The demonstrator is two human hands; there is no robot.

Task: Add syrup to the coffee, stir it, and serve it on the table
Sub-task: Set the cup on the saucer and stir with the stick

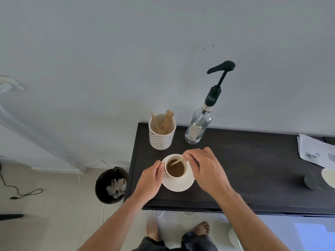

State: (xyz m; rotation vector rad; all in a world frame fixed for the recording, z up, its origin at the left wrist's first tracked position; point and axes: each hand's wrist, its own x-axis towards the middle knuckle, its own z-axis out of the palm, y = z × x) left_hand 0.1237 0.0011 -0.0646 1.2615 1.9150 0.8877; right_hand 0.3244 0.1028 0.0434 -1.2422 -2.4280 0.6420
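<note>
A white cup of brown coffee stands on a white saucer near the left end of the dark table. My left hand grips the cup's left side. My right hand pinches a thin wooden stirrer above the cup's far rim, with its lower end dipped in the coffee. The clear glass syrup bottle with a black pump top stands upright at the table's back edge, behind the cup.
A patterned white holder with several wooden stirrers stands left of the bottle. Papers and a white dish lie at the table's right end. A black bin with crumpled paper stands on the floor to the left.
</note>
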